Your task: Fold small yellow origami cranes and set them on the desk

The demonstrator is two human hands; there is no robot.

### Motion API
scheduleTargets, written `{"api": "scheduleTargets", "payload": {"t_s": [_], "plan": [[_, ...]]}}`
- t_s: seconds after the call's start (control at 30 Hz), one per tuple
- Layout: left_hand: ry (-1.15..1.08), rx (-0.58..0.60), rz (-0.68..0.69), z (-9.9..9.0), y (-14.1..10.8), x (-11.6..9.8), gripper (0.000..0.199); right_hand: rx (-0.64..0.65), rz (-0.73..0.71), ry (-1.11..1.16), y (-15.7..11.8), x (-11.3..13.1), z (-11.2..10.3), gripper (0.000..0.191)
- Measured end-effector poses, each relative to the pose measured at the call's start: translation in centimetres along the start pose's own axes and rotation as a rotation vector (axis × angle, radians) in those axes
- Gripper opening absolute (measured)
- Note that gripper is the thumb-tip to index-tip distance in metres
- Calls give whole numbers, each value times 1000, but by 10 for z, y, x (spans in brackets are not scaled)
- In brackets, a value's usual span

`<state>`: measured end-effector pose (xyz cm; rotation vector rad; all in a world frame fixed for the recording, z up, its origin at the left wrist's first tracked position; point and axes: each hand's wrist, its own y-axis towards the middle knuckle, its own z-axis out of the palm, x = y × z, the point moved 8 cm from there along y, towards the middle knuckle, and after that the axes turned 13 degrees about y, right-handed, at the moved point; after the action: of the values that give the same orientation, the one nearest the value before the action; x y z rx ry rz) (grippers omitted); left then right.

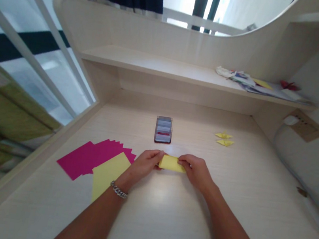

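Between my two hands is a folded piece of yellow paper [172,163], held level just above or on the desk. My left hand [147,163] pinches its left end, and a chain bracelet [119,189] circles that wrist. The fingers of my right hand [196,170] are closed on its upper right corner. Beside my left forearm lies a flat yellow sheet [109,174], partly covered by the arm. It overlaps a fanned stack of magenta paper [94,157]. Beyond my hands a phone [163,129] lies face up, its screen blurred.
Two small folded yellow paper shapes [224,139] sit at the right on the desk [158,227]. Papers [251,82] are piled on the back shelf [156,64]. A cable [282,148] runs from the wall socket [308,125] down the right side. White rails [41,30] border the left.
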<state>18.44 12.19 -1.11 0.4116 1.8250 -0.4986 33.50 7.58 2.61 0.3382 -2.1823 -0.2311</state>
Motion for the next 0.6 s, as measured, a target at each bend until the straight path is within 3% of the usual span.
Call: {"api": "scheduleTargets", "payload": {"t_s": [0.07,0.27,0.6], "plan": [[23,-3,5,0,-1,-2,40,33,-7,-35,0,1,2,18],[273,-70,50,-2,-4,-6,22,7,14,50,0,-1,3,20],[303,-69,43,1,-4,-5,24,-56,7,127,1,-2,2,14]]}}
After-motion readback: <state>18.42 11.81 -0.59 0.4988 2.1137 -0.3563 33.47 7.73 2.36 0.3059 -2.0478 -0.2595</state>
